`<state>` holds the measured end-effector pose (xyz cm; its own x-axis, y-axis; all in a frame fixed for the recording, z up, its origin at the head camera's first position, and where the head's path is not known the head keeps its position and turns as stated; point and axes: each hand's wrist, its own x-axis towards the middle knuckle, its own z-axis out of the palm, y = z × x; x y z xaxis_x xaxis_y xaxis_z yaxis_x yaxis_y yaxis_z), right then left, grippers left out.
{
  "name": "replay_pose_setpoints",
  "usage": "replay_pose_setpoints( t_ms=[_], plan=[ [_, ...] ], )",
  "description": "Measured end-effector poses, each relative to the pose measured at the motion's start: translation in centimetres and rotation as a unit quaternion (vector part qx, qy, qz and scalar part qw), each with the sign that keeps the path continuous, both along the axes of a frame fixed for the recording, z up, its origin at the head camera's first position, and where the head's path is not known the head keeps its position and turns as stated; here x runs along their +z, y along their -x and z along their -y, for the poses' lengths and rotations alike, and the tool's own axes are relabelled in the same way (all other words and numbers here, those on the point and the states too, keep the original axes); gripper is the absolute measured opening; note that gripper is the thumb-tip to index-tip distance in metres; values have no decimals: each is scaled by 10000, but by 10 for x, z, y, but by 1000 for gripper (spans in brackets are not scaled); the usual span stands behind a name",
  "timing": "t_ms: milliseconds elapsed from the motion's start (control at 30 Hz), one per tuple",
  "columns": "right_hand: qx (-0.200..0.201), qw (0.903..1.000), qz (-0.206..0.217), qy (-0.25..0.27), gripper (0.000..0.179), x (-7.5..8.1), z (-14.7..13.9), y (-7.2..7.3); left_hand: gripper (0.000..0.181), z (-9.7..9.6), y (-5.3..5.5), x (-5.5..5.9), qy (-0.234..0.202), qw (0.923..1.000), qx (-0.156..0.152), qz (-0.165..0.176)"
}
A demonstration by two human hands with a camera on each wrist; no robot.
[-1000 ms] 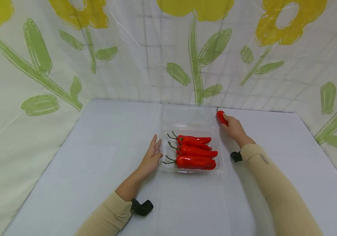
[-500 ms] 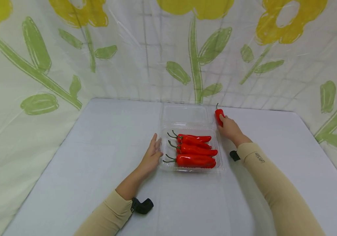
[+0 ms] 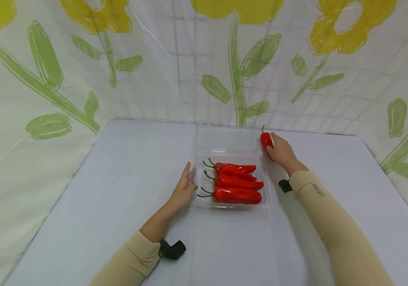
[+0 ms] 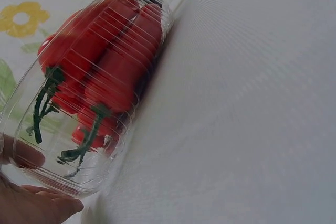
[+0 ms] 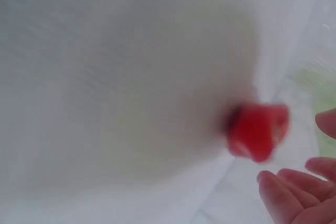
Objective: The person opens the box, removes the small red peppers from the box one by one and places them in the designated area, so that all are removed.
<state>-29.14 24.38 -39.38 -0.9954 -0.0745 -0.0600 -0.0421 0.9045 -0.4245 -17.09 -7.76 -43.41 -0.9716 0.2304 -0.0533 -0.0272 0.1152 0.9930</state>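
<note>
In the head view a clear plastic clamshell box (image 3: 269, 198) stands mid-table with its lid laid back. Several red chili peppers (image 3: 237, 194) with green stems lie side by side in it. My left hand (image 3: 181, 191) rests against the box's left side, fingers fairly straight; the left wrist view shows fingertips (image 4: 65, 205) at its edge. Beyond the box's right side is one more red pepper (image 3: 265, 139), stem pointing away. My right hand (image 3: 283, 153) is beside it with the fingers spread. In the right wrist view, the blurred pepper (image 5: 257, 129) appears apart from the fingertips (image 5: 270, 182).
A white cloth covers the table (image 3: 125, 167). Behind the table's far edge hangs a curtain (image 3: 147, 79) printed with yellow flowers. The box's transparent lid (image 3: 225, 139) lies between the box and that edge. Black wrist cameras (image 3: 173, 250) sit on both wrists.
The pepper at my right hand has shifted slightly left and away. My right fingers, gripping it before, have now loosened and spread. My left hand and the box have stayed in place.
</note>
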Motion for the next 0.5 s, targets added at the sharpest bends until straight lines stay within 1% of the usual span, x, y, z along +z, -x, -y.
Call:
replay_pose_setpoints(
  t_ms=[100,233,333,500],
  plan=[
    [-63,9999,52,127,58,9,-3,-2,76,0,0,-1,-106,9999,-58,-19],
    [107,9995,266,158,58,21,-1,-9,77,0,0,-1,-246,9996,-143,-57],
    [438,9986,301,74,57,29,3,-18,77,0,0,-1,-259,9995,-159,-82],
    [1144,9930,252,176,55,44,15,-37,78,0,-1,0,-242,9996,-134,-90]
  ],
)
